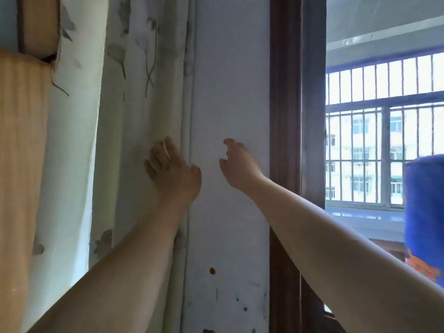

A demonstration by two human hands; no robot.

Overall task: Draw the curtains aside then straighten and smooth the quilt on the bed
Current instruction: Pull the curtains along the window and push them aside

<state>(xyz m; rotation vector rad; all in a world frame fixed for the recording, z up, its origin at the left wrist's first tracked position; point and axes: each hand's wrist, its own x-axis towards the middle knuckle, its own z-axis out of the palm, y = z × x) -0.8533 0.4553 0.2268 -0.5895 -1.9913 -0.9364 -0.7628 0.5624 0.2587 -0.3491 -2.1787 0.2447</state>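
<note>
A pale curtain point(134, 97) with grey leaf prints hangs bunched at the left, against a white wall strip point(230, 92). My left hand point(171, 170) rests on the curtain's right edge, fingers spread flat on the folds, gripping nothing that I can see. In front of the white wall, just right of the curtain, my right hand point(237, 162) is raised with its fingers curled and apart, holding nothing. The bed and quilt are out of view.
A dark brown window frame point(286, 116) rises right of the wall strip. Beyond it is a barred window point(384, 131) with buildings outside. A blue object point(425, 212) stands at the right edge. A tan padded panel point(21, 140) fills the far left.
</note>
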